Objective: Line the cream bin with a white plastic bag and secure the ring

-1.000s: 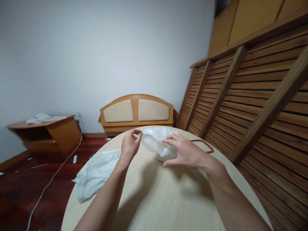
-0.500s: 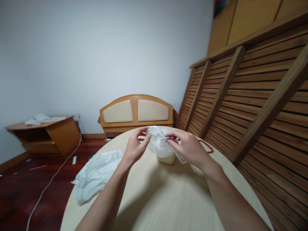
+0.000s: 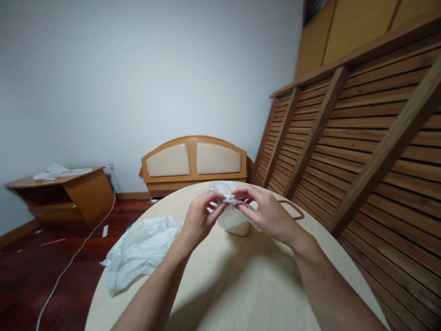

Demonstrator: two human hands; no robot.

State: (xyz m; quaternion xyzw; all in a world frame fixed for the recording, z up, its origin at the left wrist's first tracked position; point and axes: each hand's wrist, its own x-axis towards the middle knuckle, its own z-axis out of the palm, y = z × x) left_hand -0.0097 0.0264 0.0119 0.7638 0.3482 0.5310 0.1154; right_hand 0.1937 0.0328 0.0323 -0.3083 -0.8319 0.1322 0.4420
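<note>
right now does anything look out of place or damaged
Yes, the floor at left: a pink stick and a white strip lie there like litter, and a cord trails loose across it. The plastic on the tub is crumpled; no tear shows.

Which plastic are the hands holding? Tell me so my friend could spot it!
Find the round pale table. Near its far edge, the left hand and right hand pinch thin white plastic above a cream container. Unlike the crumpled sheet spread toward the table's left side, this plastic drapes over the container.
</note>
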